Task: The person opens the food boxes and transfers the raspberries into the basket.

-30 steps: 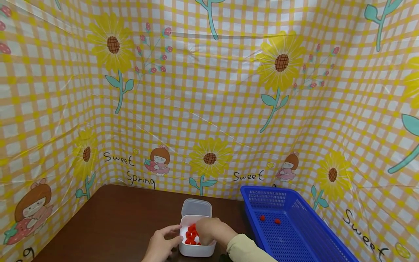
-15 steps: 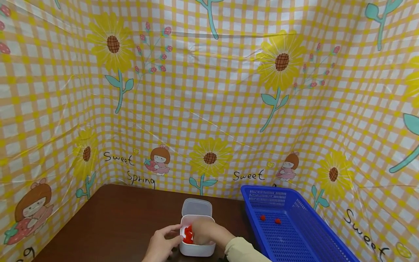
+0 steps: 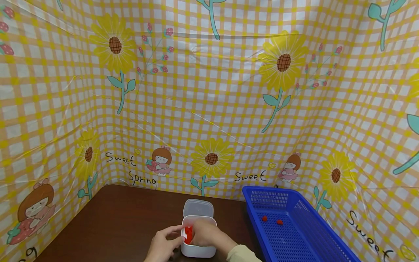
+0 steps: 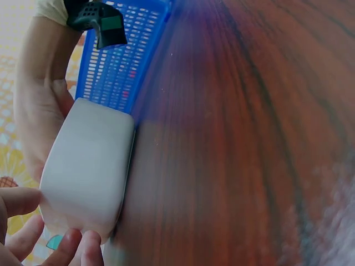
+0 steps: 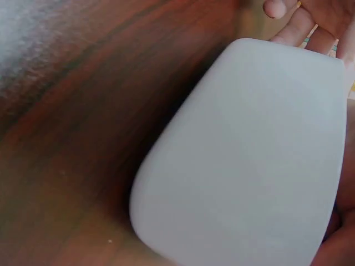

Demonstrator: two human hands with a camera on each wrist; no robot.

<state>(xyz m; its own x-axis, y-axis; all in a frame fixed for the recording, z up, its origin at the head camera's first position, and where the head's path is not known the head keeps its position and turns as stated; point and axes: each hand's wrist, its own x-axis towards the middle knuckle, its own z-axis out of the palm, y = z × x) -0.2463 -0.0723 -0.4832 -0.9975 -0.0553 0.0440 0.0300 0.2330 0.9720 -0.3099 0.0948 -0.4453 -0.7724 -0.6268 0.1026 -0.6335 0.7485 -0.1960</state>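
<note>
A white plastic box (image 3: pixel 198 251) stands on the table, its translucent lid (image 3: pixel 198 208) hinged back at the far side. Small red pieces (image 3: pixel 188 234) show along the left inside the box. My right hand (image 3: pixel 207 234) reaches down into it; its fingertips are hidden among the pieces, so I cannot tell what they hold. At the box's left side, my left hand (image 3: pixel 165 243) touches the wall and rim with spread fingertips. Both wrist views are largely filled by the box's outer wall (image 4: pixel 89 160), and left-hand fingers (image 5: pixel 297 26) show beyond it in the right wrist view.
To the right is a blue perforated basket (image 3: pixel 288 240) with two small red pieces (image 3: pixel 264 218) on its floor. The dark wooden table (image 3: pixel 131 214) stretches left of the box. A checked sunflower cloth (image 3: pixel 183 120) hangs at the back and sides.
My right hand has shifted left and deeper into the box, covering more of the red pieces than a second ago. My left hand keeps its place at the box's side.
</note>
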